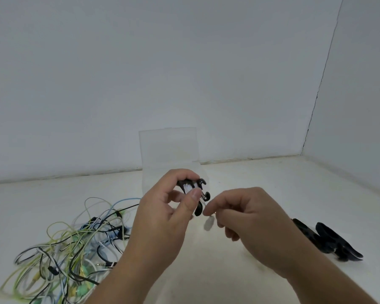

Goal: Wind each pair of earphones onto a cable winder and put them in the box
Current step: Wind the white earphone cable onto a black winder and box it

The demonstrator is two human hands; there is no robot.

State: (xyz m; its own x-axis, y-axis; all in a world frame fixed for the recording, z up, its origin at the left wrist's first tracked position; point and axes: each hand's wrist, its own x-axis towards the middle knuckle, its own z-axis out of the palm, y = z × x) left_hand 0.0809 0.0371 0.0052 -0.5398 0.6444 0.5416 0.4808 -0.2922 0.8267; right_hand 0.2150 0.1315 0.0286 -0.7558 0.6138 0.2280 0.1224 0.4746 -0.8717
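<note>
My left hand (pixel 162 213) grips a black cable winder (pixel 196 186) with white earphone cable wound around its middle, held up in front of a clear plastic box (pixel 168 148). My right hand (pixel 246 213) is just to the right of the winder, its fingers pinched on the loose white cable end, and a blurred white earbud (pixel 208 223) hangs below them. A tangled pile of earphones (pixel 70 249) in green, blue, black and white lies on the table at the left.
Several spare black cable winders (pixel 329 240) lie on the white table (pixel 272 183) at the right, partly behind my right forearm. The clear box stands against the back wall (pixel 184 73). A side wall closes in on the right.
</note>
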